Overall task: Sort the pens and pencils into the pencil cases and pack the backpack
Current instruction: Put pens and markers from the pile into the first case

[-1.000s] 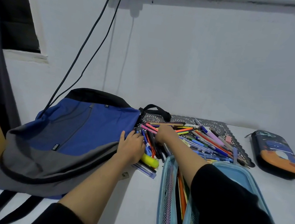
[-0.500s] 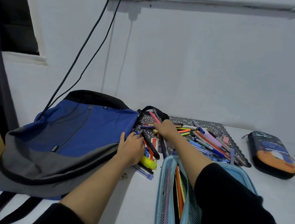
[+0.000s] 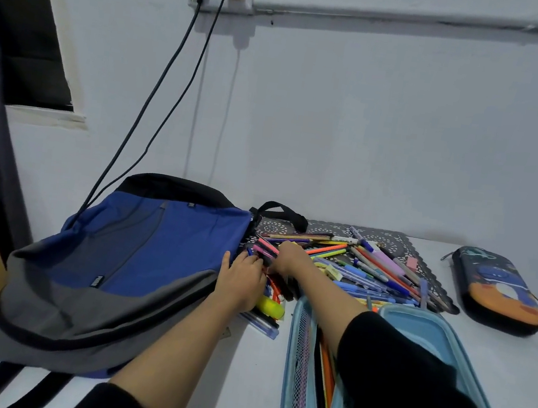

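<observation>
Both forearms reach forward. The left hand [image 3: 243,279] lies palm down with relaxed fingers on the pens [image 3: 372,270] beside the backpack [image 3: 150,249], and the right hand [image 3: 291,258] crosses leftward — I cannot tell what it grasps. The pile lies mostly left to right on a patterned mat [image 3: 394,238], hemmed in by the backpack and the open blue case [image 3: 432,334] — table [image 3: 498,357] shows to the right.

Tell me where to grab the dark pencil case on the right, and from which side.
Grip the dark pencil case across its narrow width at mid-length, coming from above. It lies flat and closed, long and rounded, with bare table along both long sides.
</observation>
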